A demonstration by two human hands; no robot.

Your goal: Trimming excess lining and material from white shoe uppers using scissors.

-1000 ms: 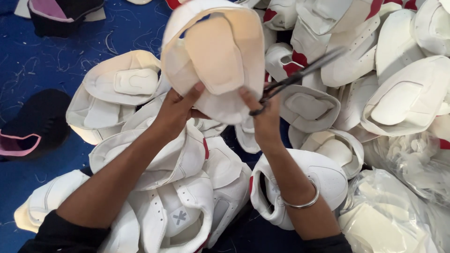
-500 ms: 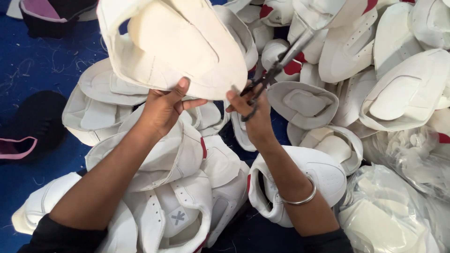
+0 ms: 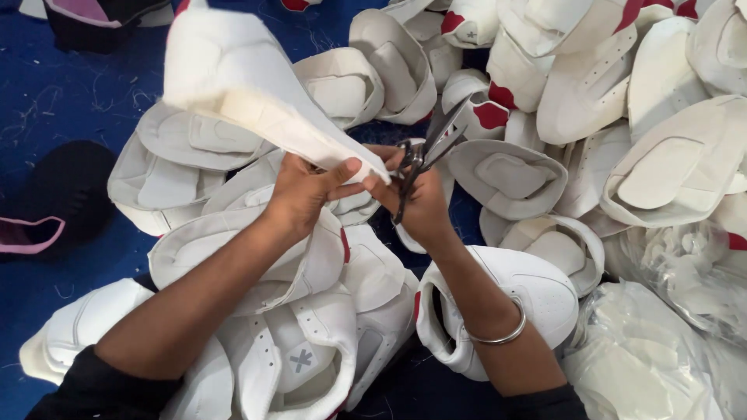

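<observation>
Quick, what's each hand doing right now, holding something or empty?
Left hand: closed, pinching the lower edge of the raised white shoe upper.
Right hand: closed around the scissors, blades slightly apart, pointing up and away.

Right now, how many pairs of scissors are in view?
1. The scissors are in the right hand, blades pointing up and right, beside the white shoe upper pinched by the left hand. Others could lie hidden under the pile.

only packaging here is the clear plastic bags (image 3: 661, 342) bunched up at the lower right, crinkly and see-through over whitish stuff. no labels, signs or screens.
</observation>
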